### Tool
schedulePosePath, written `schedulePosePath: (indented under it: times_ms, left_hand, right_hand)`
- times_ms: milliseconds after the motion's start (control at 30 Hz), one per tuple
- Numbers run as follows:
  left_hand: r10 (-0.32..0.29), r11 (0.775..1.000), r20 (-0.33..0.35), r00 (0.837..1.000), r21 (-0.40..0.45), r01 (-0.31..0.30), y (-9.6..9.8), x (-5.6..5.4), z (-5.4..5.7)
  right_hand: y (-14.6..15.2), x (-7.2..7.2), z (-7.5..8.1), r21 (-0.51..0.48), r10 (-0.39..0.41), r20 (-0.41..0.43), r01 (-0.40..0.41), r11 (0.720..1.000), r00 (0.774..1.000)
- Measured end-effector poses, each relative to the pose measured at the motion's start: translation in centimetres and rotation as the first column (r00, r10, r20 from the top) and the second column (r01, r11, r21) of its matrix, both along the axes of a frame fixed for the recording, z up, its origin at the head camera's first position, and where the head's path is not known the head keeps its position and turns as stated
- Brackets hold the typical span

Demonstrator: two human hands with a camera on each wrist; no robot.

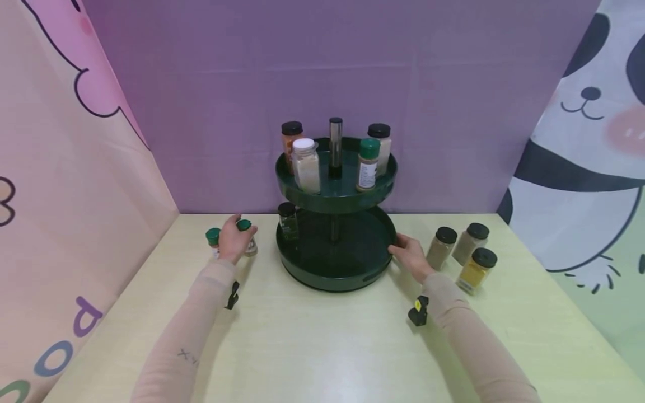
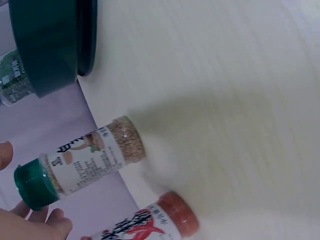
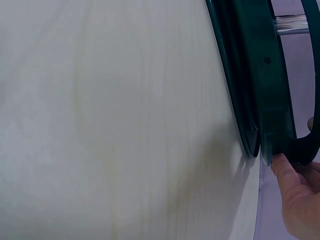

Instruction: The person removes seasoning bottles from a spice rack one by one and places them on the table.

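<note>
A dark green two-tier turntable (image 1: 332,274) stands on the table with spice jars on it. My right hand (image 1: 410,257) grips its lower tray at the right edge; the right wrist view shows fingers (image 3: 287,172) against the tray wall (image 3: 272,100) and a thumb tip at the rim. At the left, my left hand (image 1: 235,240) is around the green cap of a spice jar (image 2: 90,160) with tan granules. The thumb stands apart from the cap, while the other fingers are close beside it. Another green-capped jar (image 1: 213,240), with red contents, stands just left of that hand.
On the upper tier are a white-capped jar (image 1: 306,168), a green-capped jar (image 1: 368,165) and two black-capped jars. One black-capped jar (image 1: 288,221) stands on the lower tier. Three more, including a yellow jar (image 1: 476,271), stand right of my right hand. A purple backdrop (image 1: 227,112) hangs behind.
</note>
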State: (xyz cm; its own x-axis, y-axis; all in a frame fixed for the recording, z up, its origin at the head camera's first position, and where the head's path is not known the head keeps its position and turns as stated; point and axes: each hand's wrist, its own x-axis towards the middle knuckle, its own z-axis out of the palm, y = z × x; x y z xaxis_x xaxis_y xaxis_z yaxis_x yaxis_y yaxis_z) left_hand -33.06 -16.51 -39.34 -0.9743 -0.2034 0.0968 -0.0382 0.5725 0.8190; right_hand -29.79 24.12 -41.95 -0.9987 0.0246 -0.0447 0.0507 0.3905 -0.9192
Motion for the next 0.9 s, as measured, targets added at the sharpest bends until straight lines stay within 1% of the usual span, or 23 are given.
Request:
schedulePosePath:
  times_ms: [100, 167, 267, 400, 500, 600, 667, 800, 900]
  left_hand:
    - [-0.007, 1.000, -0.022, 1.000, -0.008, 0.006, 0.1, -0.1, 0.6]
    - [-0.021, 1.000, -0.032, 0.999, -0.017, 0.021, 0.3, -0.1, 1.1]
    - [-0.055, 0.997, -0.071, 0.996, -0.053, 0.051, 0.6, -0.1, 1.7]
    - [-0.118, 0.986, -0.143, 0.983, -0.132, 0.099, 1.3, -0.2, 2.3]
    - [-0.169, 0.976, -0.161, 0.972, -0.161, 0.143, 2.1, -0.5, 2.4]
    - [-0.207, 0.972, -0.137, 0.969, -0.145, 0.187, 2.9, -0.7, 2.5]
    - [-0.228, 0.967, -0.101, 0.968, -0.139, 0.213, 3.3, -0.9, 2.5]
    - [-0.255, 0.961, -0.027, 0.967, -0.113, 0.250, 4.0, -1.4, 2.3]
    - [-0.260, 0.962, 0.003, 0.966, -0.084, 0.259, 4.4, -1.9, 2.0]
  right_hand:
    - [0.0, 0.0, 0.1, 0.003, -0.003, 0.003, 0.003, 1.000, 1.000]
    - [0.0, 0.0, 0.1, 0.006, -0.007, 0.006, 0.007, 1.000, 1.000]
    - [-0.1, 0.0, 0.1, 0.010, -0.014, 0.009, 0.014, 1.000, 1.000]
    - [-0.1, 0.0, 0.0, 0.003, -0.014, 0.005, 0.014, 1.000, 1.000]
    - [0.0, 0.1, -0.1, -0.004, -0.006, 0.000, 0.006, 1.000, 1.000]
    - [0.0, 0.1, -0.2, -0.008, -0.004, -0.007, 0.004, 1.000, 1.000]
    - [0.1, 0.1, -0.2, -0.012, -0.005, -0.012, 0.005, 1.000, 1.000]
    - [0.1, 0.1, -0.1, -0.002, -0.007, -0.010, 0.006, 1.000, 1.000]
    - [0.0, 0.1, 0.1, 0.002, -0.005, -0.006, 0.005, 1.000, 1.000]
